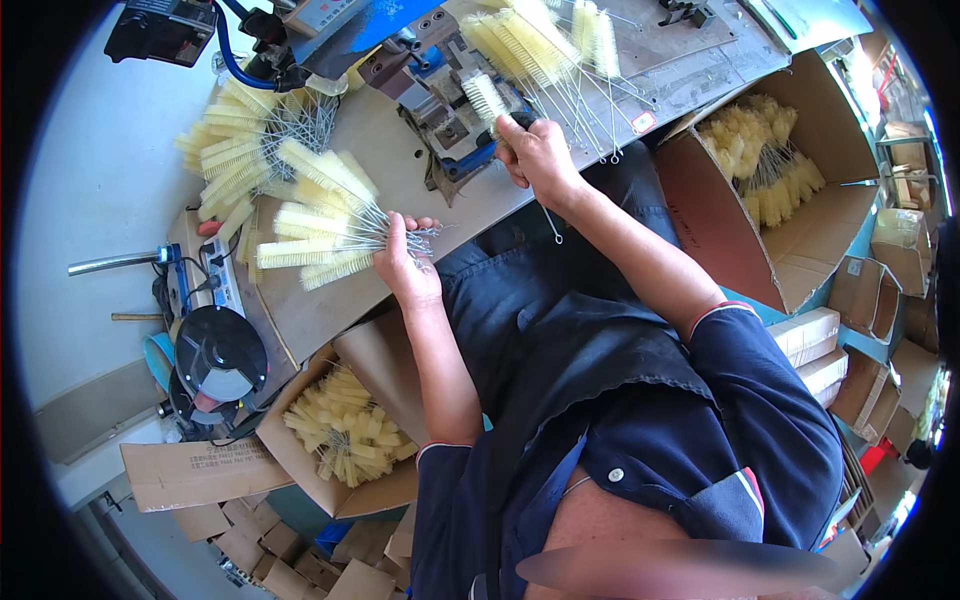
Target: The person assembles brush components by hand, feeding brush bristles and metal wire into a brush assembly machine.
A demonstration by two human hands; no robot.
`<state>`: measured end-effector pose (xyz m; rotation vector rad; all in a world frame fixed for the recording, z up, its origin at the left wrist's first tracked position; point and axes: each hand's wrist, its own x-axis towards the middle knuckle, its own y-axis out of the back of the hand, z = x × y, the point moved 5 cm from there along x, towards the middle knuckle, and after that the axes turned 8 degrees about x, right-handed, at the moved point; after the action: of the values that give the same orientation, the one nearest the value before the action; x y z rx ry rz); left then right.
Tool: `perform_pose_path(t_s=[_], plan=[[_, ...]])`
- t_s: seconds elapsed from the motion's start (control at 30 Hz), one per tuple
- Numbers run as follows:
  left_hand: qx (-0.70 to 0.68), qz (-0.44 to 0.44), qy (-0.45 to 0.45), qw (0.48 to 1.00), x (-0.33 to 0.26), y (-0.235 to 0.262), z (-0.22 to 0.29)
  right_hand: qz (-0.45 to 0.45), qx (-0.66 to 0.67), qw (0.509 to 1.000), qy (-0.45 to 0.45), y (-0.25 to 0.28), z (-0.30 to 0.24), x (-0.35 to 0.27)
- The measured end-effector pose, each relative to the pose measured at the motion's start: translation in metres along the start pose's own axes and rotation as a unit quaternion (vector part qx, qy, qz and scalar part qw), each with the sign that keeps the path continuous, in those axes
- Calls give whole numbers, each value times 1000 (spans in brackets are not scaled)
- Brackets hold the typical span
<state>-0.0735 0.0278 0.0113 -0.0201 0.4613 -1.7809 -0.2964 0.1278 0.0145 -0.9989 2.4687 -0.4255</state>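
My left hand (pixel 405 255) is closed around the wire stems of several bottle brushes (pixel 325 215), their pale yellow bristle heads fanned out to the left. In my right hand (pixel 543 160) is a single bottle brush (pixel 485 97), gripped with its bristles pointing up and its looped wire end hanging below. That brush is just over a metal clamping machine (pixel 440 110) on the bench, and I cannot tell whether it touches it. Right of the machine lies a pile of loose brushes (pixel 530 45), looped ends toward me. Another heap of brushes (pixel 240 140) rests beyond my left hand.
Cardboard boxes (pixel 720 215) with brushes stand right of the bench and at lower left, where a second box (pixel 300 475) sits. A round black grinder-like machine (pixel 220 360) is at left. A blue machine part (pixel 385 22) overhangs the workbench (pixel 340 300).
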Motion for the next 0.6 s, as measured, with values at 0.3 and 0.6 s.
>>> perform_pose_path(t_s=[0.3, 0.6], plan=[[7, -4, -6, 1000, 1, 1, -1, -17, 58, 996, -71, -9, -15, 0], [-4, 2, 4, 1000, -1, 1, -1, -27, 61, 995, -79, -7, -19, 2]])
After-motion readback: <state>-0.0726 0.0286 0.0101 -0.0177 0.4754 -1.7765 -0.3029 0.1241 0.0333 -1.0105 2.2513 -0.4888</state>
